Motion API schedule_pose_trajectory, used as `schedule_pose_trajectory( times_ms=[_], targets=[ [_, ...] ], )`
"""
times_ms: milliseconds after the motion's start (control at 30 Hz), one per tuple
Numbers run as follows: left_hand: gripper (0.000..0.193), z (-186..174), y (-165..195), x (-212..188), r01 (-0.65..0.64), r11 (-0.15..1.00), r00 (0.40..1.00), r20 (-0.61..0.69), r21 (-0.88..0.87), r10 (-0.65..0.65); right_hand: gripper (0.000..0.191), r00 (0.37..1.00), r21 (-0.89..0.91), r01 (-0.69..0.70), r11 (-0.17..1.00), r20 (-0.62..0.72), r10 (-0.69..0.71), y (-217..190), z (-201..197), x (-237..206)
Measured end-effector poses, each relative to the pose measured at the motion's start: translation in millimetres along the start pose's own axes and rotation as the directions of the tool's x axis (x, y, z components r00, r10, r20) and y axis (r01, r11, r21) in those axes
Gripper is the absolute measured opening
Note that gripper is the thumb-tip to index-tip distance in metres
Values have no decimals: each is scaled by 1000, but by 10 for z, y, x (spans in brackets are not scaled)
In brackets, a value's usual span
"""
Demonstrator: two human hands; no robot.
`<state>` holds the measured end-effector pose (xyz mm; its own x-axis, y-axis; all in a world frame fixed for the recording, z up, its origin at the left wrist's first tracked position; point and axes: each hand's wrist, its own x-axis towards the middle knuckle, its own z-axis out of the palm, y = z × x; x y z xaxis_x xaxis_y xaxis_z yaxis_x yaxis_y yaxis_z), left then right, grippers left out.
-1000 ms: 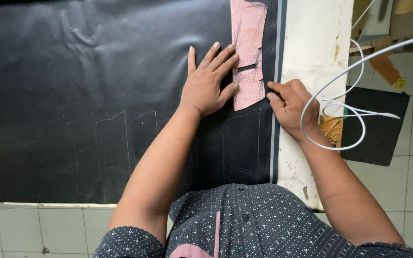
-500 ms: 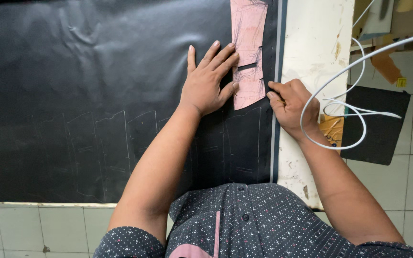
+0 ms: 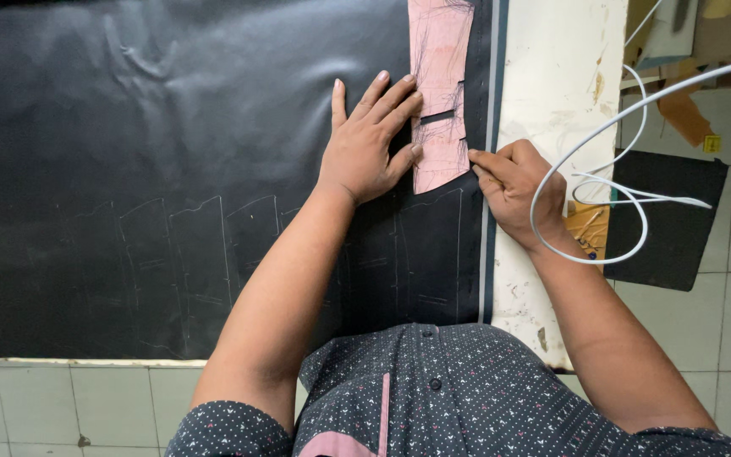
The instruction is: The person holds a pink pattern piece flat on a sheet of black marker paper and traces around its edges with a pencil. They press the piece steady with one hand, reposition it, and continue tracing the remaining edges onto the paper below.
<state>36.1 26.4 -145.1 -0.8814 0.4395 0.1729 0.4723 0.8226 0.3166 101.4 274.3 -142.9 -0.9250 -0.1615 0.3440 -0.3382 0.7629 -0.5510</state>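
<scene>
The pink paper pattern (image 3: 440,85) lies on our black sheet (image 3: 171,127) near the tabletop (image 3: 552,76) edge; our left hand (image 3: 365,148) presses it flat, fingers spread, while our right hand (image 3: 513,186) pinches narrowly at its lower corner.

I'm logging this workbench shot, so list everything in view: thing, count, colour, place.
Sheet: one, black, covering the table, traced outlines near its front edge.
Pattern piece: one, pink, on the sheet's right side.
Table: one, white, bare strip at right.
Cable: one, white, looping at right.
Dark piece: one, black, on the tiled floor.
Left hand: flat on the pattern piece.
Right hand: fingers closed at the pattern's lower right edge; any tool is hidden.
</scene>
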Motion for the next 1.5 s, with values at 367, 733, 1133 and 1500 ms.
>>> schedule_pose_trajectory(
  times_ms=[367,733,1133,1500],
  targets=[
    [65,-10,5,-4,0,1000,1000,-9,-12,0,20,999,-16,10,1000,-32,-10,20,26,-22],
    [67,-35,12,-2,-8,1000,1000,-20,-25,7,20,998,-34,32,999,-48,-33,29,32,-18],
    [52,58,-7,-85,-9,999,999,-54,-32,8,25,999,-34,38,999,-36,-39,15,68,-83],
    [50,39,-6,-60,-4,999,999,-45,-39,3,25,999,-21,40,999,-23,-41,22,51,-65]
  ],
)
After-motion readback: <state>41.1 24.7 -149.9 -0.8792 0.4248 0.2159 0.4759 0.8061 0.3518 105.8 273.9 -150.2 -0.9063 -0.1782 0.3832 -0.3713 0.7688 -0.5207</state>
